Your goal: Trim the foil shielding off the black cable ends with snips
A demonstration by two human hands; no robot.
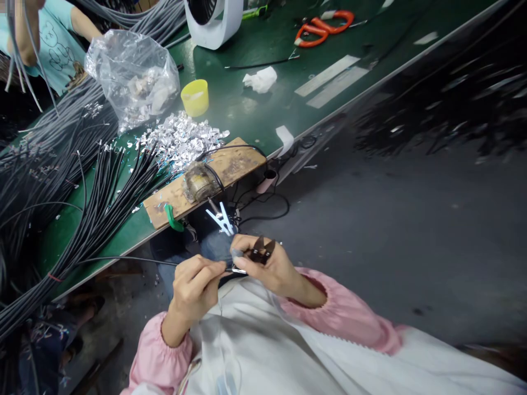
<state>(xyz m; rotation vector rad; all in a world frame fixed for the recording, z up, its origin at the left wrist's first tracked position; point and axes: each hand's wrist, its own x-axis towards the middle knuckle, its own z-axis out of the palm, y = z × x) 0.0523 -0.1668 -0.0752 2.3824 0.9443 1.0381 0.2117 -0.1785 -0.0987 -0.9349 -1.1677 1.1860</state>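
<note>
Between the fingers of my left hand [197,282] is the end of a thin black cable [135,259], which runs back to a bundle on the table. My right hand [272,269] is closed around a small dark cutting tool [262,250], its jaws pointing up past the fingers. Thumb and forefinger of that hand, with a grey covering on one fingertip, meet the silvery stripped cable end [237,270]. Just beyond the hands, a light-blue forked piece [222,219] sits on the shaft of a small motor [201,184] mounted on a wooden board [239,162].
Black cables [102,203] cover the left of the green table [230,123]. Foil scraps [185,140] lie behind the board, near a yellow cup [195,97] and a clear plastic bag [134,77]. Orange-handled scissors [325,27] and a white fan [218,24] stand farther back. Another person [61,44] is at upper left.
</note>
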